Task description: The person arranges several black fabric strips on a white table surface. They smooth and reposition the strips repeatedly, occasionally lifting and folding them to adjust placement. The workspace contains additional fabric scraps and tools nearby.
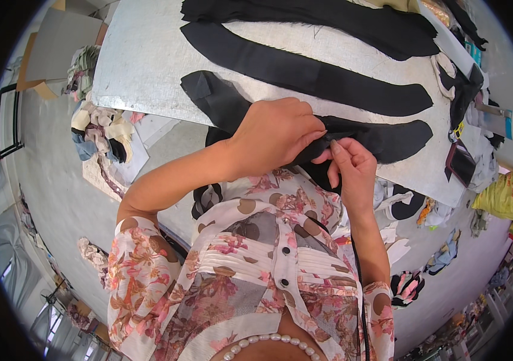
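Both hands work the nearest black fabric strip (389,139) at the table's near edge. Left hand (274,135) is curled over it w/ fingers pressed down on the cloth; right hand (350,162) pinches the strip's near edge btwn thumb & fingertips. Two more black strips, the middle strip (304,72) & the far strip (328,21), lie flat farther back on the grey table (142,66), untouched. Judging by this, work on the near piece is midway. Fabric scraps (97,129) litter the floor, left.
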Available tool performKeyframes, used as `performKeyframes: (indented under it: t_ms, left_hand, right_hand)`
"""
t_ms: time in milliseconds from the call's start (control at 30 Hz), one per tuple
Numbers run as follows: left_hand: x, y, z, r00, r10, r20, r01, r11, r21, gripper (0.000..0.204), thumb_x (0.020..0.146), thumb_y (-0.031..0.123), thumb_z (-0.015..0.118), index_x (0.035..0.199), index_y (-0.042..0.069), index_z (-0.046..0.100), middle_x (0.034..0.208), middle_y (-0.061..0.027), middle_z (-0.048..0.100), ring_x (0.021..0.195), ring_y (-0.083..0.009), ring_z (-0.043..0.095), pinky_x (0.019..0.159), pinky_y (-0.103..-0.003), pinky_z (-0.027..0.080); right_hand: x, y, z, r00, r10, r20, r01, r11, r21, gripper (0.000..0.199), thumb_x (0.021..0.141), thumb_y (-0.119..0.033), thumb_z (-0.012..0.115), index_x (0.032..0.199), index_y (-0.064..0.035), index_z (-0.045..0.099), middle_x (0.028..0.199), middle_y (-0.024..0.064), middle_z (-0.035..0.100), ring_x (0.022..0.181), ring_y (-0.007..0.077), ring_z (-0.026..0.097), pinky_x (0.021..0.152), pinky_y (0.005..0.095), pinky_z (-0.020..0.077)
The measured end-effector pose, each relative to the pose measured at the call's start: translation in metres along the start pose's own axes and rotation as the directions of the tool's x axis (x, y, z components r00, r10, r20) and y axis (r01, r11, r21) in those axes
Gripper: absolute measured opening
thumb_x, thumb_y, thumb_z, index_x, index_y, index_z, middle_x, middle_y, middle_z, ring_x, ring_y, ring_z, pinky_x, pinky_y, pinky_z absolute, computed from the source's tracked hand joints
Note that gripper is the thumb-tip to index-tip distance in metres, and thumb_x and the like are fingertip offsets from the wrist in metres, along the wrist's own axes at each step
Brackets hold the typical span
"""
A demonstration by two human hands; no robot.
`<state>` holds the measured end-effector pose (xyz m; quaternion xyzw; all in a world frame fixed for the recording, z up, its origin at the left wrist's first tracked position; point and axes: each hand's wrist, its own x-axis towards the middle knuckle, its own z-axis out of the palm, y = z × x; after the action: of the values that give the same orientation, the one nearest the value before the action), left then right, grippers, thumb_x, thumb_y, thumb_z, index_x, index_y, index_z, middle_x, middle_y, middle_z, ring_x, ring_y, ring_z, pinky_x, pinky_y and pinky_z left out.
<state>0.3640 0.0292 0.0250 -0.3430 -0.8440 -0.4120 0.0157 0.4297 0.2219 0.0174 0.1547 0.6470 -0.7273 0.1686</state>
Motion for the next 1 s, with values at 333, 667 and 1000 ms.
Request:
performKeyframes:
  t_ms: [333, 667, 1000]
  left_hand:
    - [0.033, -0.009, -0.010, 0.920, -0.072, 0.386, 0.111, 0.991, -0.081, 0.016, 0.085, 0.019, 0.069, 0.089, 0.004, 0.073, 0.076, -0.0128, 0.068, 0.070, -0.0320, 0.065, 0.065, -0.038, 0.050]
    - [0.047, -0.012, -0.010, 0.823, -0.178, 0.540, 0.318, 0.931, -0.178, 0.018, 0.083, 0.015, 0.067, 0.087, -0.003, 0.070, 0.072, -0.0137, 0.068, 0.062, -0.0222, 0.063, 0.062, -0.032, 0.049]
    - [0.044, -0.006, -0.011, 0.833, -0.186, 0.520, 0.346, 0.910, -0.230, 0.015, 0.084, 0.011, 0.067, 0.088, -0.003, 0.070, 0.074, -0.0123, 0.069, 0.065, -0.0186, 0.065, 0.063, -0.029, 0.051]
  right_hand:
    - [0.000, 0.005, 0.000, 0.999, -0.048, 0.010, 0.047, 0.998, 0.034, 0.017, 0.101, -0.012, 0.055, 0.092, 0.0001, 0.062, 0.080, 0.0085, 0.071, 0.047, 0.0019, 0.046, 0.042, 0.0173, 0.0351]
    - [-0.003, 0.007, 0.004, 0.998, -0.053, -0.030, 0.053, 0.999, 0.013, 0.014, 0.099, -0.009, 0.056, 0.090, 0.0006, 0.062, 0.079, 0.0072, 0.071, 0.046, 0.0012, 0.045, 0.041, 0.0174, 0.0332]
    - [0.001, 0.000, 0.001, 1.000, 0.028, -0.003, -0.028, 0.998, 0.064, 0.015, 0.099, -0.010, 0.057, 0.088, 0.0000, 0.060, 0.079, 0.0105, 0.071, 0.046, 0.0031, 0.046, 0.042, 0.0179, 0.0343]
